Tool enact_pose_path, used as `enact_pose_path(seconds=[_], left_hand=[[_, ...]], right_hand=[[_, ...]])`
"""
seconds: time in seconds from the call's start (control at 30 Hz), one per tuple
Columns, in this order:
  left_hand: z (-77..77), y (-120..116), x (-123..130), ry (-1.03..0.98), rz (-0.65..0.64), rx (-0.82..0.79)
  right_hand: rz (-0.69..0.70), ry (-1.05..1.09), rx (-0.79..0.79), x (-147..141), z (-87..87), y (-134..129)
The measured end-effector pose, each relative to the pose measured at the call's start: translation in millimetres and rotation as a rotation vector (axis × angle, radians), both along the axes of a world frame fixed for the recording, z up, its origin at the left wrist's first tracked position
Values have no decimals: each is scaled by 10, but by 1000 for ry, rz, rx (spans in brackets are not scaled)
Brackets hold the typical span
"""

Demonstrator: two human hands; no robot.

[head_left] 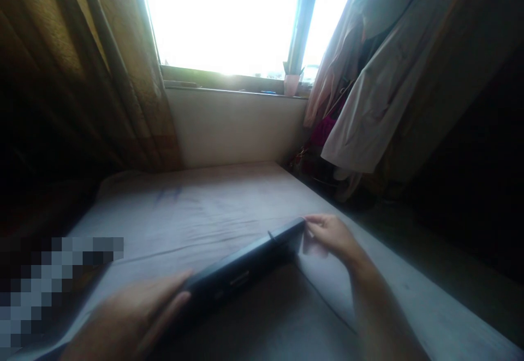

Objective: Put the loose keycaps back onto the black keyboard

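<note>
well, in the head view a dark flat object is held between two bare hands over the near part of a pale mattress. it slants, its left end nearer the camera and its right end farther off, toward the mattress's right edge; whether its underside touches the mattress cannot be told. a thin dark piece pokes up at its upper rim, and a thin dark line runs from below its right end toward the near right; cord or seam, it is unclear.

the left hand, blurred, is closed round the object's near left end, fingertips on the upper rim and on the broad side. the right hand pinches the far right corner between thumb and fingers, with hardly any opening, the other fingers loosely curled below.

the far edge of the mattress meets a pale wall under a bright window. a small pot stands on the sill, near its right end. a yellow-brown curtain hangs on the left; light clothes hang beyond the mattress's right edge, beside a purple cloth.
</note>
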State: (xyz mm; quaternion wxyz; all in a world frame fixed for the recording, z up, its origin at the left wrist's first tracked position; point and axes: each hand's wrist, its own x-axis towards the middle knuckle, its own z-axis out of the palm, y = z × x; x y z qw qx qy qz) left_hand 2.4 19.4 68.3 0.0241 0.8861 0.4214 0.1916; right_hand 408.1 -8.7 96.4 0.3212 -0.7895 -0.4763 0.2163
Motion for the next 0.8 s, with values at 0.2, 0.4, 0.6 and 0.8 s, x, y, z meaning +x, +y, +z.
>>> enact_pose_path(seconds=[0.2, 0.4, 0.6, 0.8], left_hand=[[-1, 5, 11, -23, 11, -21], [40, -10, 20, -34, 12, -49], [62, -14, 14, -7, 6, -57], [9, -5, -16, 16, 20, -34]], right_hand=[[57, 127, -165, -32, -54, 12], [76, 201, -287, -41, -177, 57], [56, 229, -327, -61, -367, 71], [48, 221, -330, -29, -384, 95]])
